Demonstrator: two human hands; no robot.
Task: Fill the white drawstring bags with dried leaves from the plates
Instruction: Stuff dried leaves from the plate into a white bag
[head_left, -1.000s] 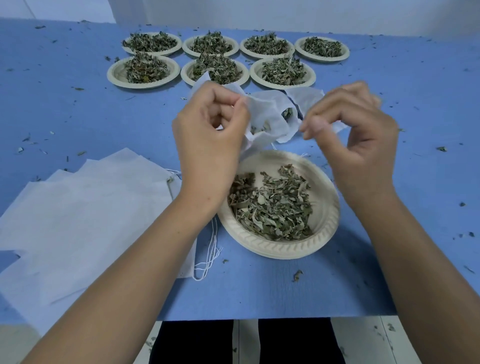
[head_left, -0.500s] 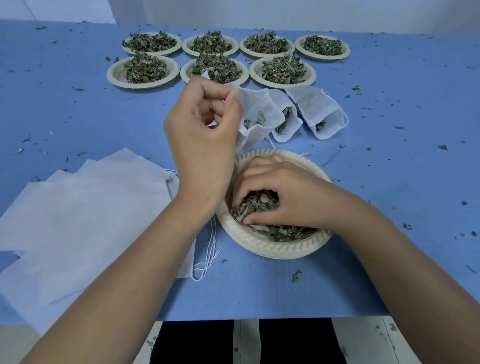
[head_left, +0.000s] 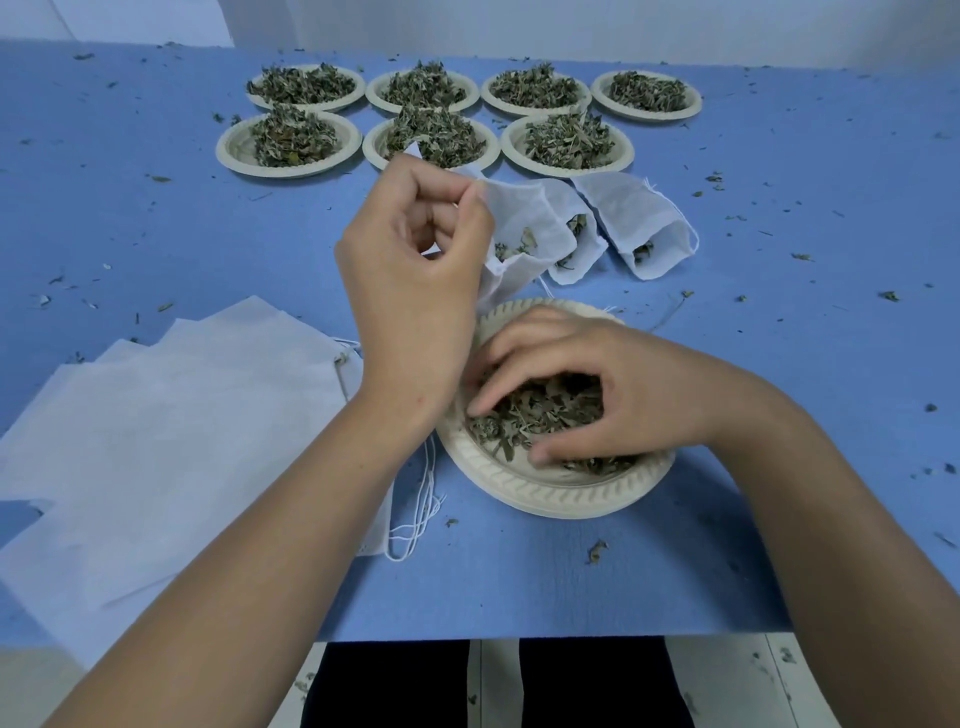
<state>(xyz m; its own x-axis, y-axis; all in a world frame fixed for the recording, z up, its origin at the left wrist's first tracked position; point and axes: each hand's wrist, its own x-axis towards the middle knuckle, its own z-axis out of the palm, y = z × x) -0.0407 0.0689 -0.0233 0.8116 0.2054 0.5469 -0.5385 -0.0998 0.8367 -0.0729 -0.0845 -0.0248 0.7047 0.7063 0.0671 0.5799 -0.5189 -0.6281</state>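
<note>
1. Now the step in hand, as I judge it, is gathering a clump of dried leaves (head_left: 530, 413) from the near paper plate (head_left: 545, 496) for the white drawstring bag (head_left: 519, 223). This bag lies on the blue table (head_left: 779, 364) just beyond the plate, its mouth toward the person.
2. The left hand (head_left: 415, 260) pinches the bag's rim and lifts the mouth. The right hand (head_left: 597, 400) curls over the heap, with fingers and thumb closing round leaves. The two hands are apart.
3. To do it well, take a modest clump and cup the fingers beneath it, since flaky bits will likely shed. Hold the mouth wide and close above the plate, so strays fall back in.
4. The bag is thin, limp woven cloth with a frayed edge, and a few leaves show inside. It would probably collapse if released.
5. The leaves look grey-green, curled, light and brittle. Crumbs of them dot the table.
6. The plate is pale, round and shallow, moulded with a ribbed rim. It is probably light enough to slide under a hard scoop.
7. Two more bags (head_left: 644, 223) lie just beside the first, with leaves in their mouths. Flat empty bags (head_left: 156, 415) are stacked at the left, and seven heaped plates (head_left: 566, 140) stand in two rows beyond.
</note>
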